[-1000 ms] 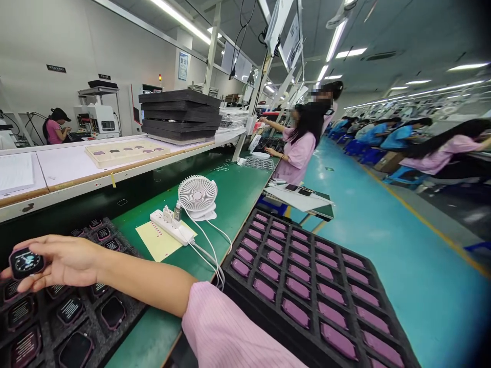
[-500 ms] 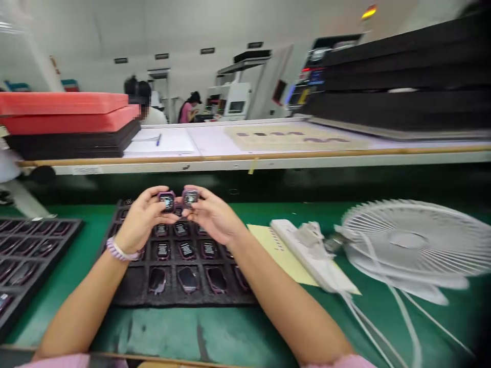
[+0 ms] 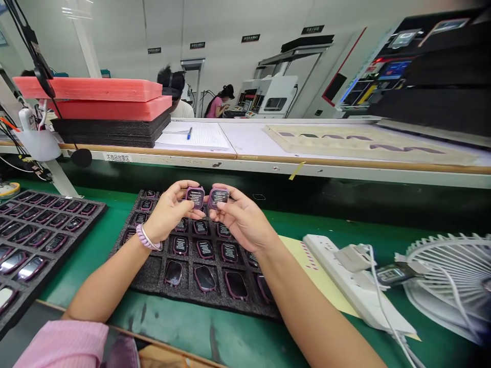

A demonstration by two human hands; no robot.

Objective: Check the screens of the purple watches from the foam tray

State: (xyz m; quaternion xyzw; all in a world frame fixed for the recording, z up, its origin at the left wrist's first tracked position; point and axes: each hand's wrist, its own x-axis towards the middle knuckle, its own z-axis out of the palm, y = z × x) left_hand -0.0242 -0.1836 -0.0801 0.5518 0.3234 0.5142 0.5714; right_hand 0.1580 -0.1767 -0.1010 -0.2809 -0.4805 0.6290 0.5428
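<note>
Green tabletop [image 3: 172, 327], workroom behind. Two purple-rimmed watches at frame centre, screens lit with text: left watch [image 3: 195, 197] pinched between thumb and fingers of the left hand [image 3: 166, 212], right watch [image 3: 219, 197] pinched likewise by the right hand [image 3: 243, 219]. Both hands half-curled, above the black foam tray [image 3: 148, 276]. Main risk, my judgement: shallow edge grips could slip, dropping one onto the seated watches [image 3: 205, 249] and scratching glass. Held so close, rims might knock. Power strip [image 3: 341, 276], right of centre: right forearm [image 3: 303, 296] could nudge it.
</note>
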